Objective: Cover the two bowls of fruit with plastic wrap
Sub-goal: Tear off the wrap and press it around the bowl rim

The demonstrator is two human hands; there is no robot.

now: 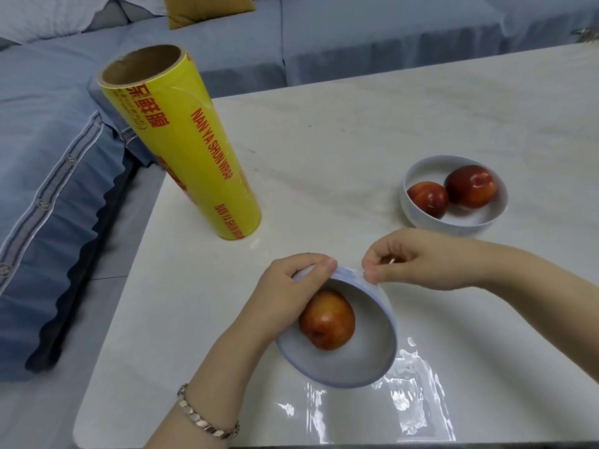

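Observation:
A white bowl [363, 358] with one red-orange fruit [327, 320] stands near the table's front edge, with clear plastic wrap [411, 400] stretched over it and trailing loose on the table at its near right. My left hand [291, 293] presses the wrap against the bowl's far left rim. My right hand [421, 257] pinches the wrap at the far rim. A second white bowl [421, 218] with two red fruits [470, 186] sits uncovered at the right. The yellow roll of plastic wrap [194, 150] stands upright at the left.
The white marble table [356, 124] has its left edge just beside the roll. A blue sofa [48, 189] with cushions runs along the left and the back. A metal bracelet [207, 416] is on my left wrist.

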